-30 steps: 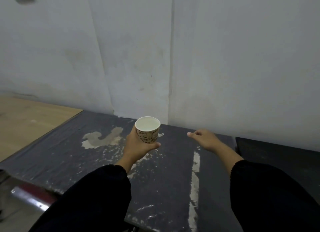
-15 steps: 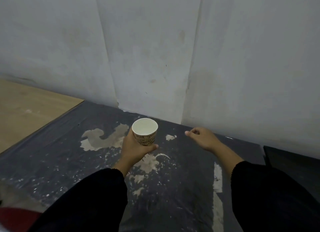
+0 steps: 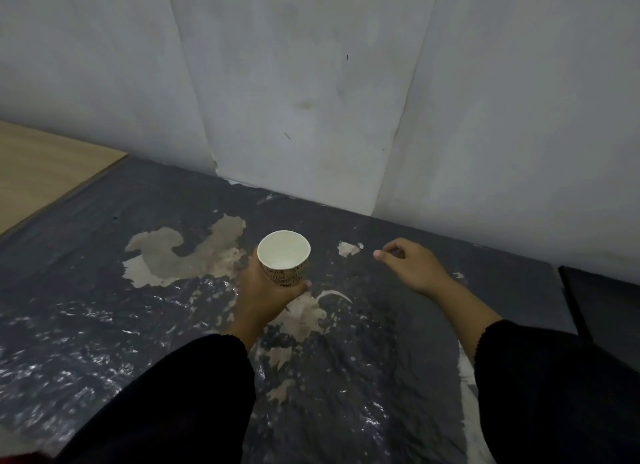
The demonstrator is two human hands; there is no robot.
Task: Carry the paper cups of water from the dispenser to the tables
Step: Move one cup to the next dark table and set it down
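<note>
A white paper cup (image 3: 284, 255) with dark lettering is held upright in my left hand (image 3: 265, 292), whose fingers wrap its lower side, over the middle of a dark grey table (image 3: 104, 318). The cup's inside looks pale; I cannot tell the water level. To the right of the cup, my right hand (image 3: 412, 268) hovers over the same tabletop with its fingers curled loosely and nothing in it. Both arms wear black sleeves.
The dark tabletop has worn, peeling patches (image 3: 187, 252) showing beige underneath. A light wooden table (image 3: 45, 169) adjoins at the left. A white wall (image 3: 311, 82) stands right behind the tables. A second dark surface (image 3: 606, 307) lies at the right, past a gap.
The view has closed in on the dark table and tilted down. The cup in my left hand sits lower over the tabletop. My right hand stays empty beside it.
</note>
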